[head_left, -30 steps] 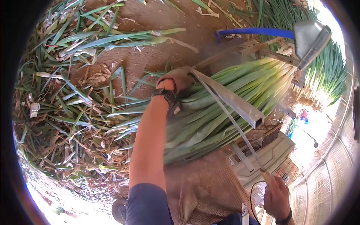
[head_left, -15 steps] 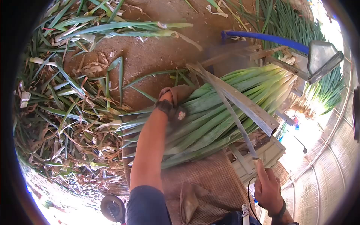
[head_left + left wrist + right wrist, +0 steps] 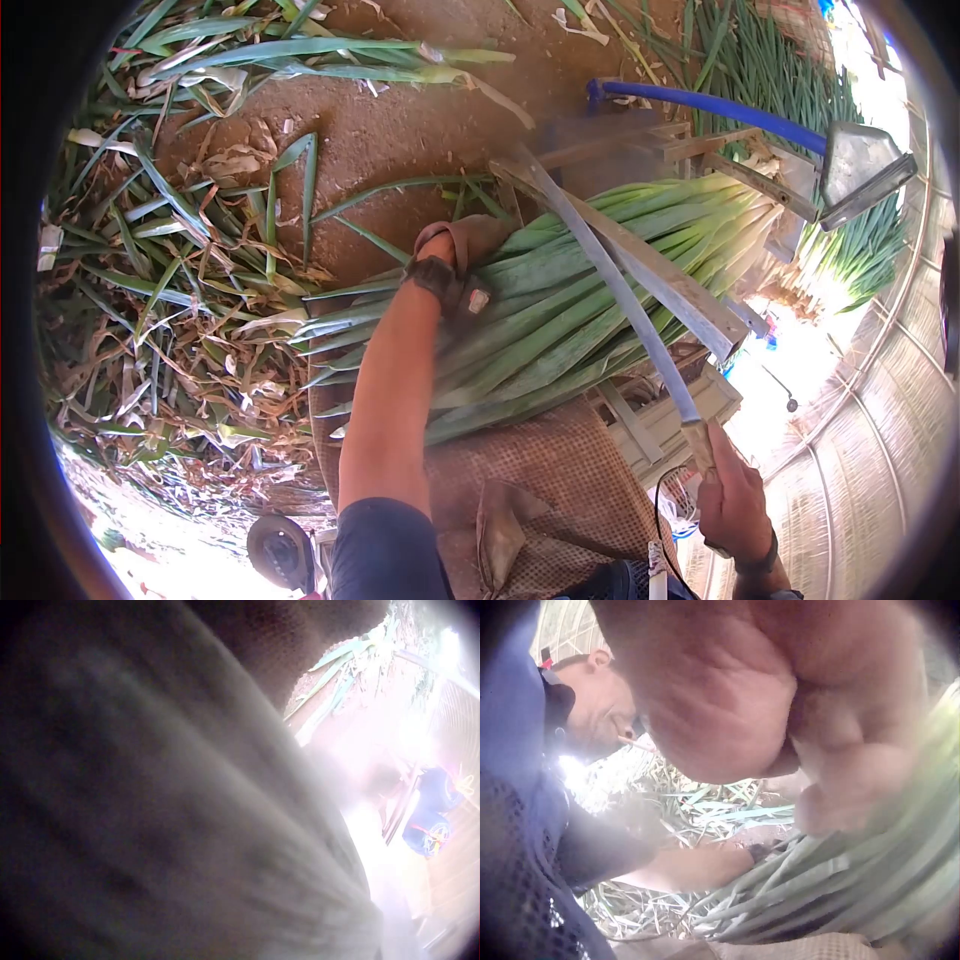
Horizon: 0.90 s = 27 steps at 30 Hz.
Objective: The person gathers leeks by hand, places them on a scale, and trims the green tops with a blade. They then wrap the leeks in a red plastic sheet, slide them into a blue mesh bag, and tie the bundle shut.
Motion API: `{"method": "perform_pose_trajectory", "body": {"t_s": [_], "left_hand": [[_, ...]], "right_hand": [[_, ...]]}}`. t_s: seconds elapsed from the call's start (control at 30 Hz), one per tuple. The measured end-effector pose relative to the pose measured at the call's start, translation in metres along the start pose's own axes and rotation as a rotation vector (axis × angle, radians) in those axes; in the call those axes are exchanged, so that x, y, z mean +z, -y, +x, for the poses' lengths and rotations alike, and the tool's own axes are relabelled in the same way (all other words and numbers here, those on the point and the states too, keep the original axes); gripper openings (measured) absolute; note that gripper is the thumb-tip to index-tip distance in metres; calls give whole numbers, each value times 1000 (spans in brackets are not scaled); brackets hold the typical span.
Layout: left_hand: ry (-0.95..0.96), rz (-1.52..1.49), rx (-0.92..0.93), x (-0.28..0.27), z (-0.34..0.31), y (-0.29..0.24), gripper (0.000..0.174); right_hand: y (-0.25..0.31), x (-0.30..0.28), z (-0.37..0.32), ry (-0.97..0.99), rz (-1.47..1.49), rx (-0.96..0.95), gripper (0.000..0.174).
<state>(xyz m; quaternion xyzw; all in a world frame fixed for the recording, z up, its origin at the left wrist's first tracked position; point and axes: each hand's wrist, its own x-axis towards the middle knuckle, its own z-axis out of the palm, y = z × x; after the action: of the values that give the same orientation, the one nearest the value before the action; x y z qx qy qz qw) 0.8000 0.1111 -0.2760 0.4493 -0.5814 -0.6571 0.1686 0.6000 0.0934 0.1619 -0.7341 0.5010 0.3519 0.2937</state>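
A long bundle of green onions (image 3: 550,290) lies across a stand, with its pale root ends at the right. My left hand (image 3: 478,242), in a brown glove, rests on the far side of the leaves; its fingers are hidden by the glove and leaves. In the left wrist view, blurred glove cloth (image 3: 172,795) fills most of the picture. My right hand (image 3: 735,505) grips the pale handle of a long knife (image 3: 640,325). The blade slants over the leaves beside a metal bar (image 3: 660,285). My right hand (image 3: 780,690) looms large in the right wrist view.
A blue curved arm with a metal head (image 3: 868,175) stands over the root ends. More green onions (image 3: 790,90) are stacked at the far right. Cut leaves (image 3: 180,290) litter the ground at left. Brown mesh cloth (image 3: 540,440) hangs in front of my body.
My right hand has pushed the knife away from my body along the metal bar, so its tip reaches past the bar's far end. My left hand has shifted slightly nearer, still on the leaves.
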Motion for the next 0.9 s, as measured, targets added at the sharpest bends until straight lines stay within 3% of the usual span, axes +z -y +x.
{"method": "perform_pose_trajectory", "body": {"t_s": [0.07, 0.2, 0.47, 0.57, 0.67, 0.77, 0.87, 0.9], "left_hand": [[20, 15, 8, 1, 2, 3, 37], [10, -29, 8, 8, 7, 11, 37], [17, -105, -44, 10, 7, 10, 37], [-78, -189, 89, 22, 14, 23, 37], [-241, -463, -433, 10, 11, -8, 38], [-333, -288, -37, 28, 19, 13, 38], [-141, -114, 200, 35, 28, 24, 39], [-83, -168, 102, 47, 33, 33, 39]], "right_hand": [[11, -17, 4, 68, -24, -43, 65], [13, -18, 9, 139, -2, 90, 68], [24, -4, 53, 159, -3, 29, 76], [22, 26, 95, 156, -51, 5, 82], [25, 61, 126, 143, -127, 24, 86], [27, 60, 121, 118, -133, 24, 84], [28, 38, 70, 218, -215, 116, 84], [25, 34, 52, 273, -262, 165, 84]]}}
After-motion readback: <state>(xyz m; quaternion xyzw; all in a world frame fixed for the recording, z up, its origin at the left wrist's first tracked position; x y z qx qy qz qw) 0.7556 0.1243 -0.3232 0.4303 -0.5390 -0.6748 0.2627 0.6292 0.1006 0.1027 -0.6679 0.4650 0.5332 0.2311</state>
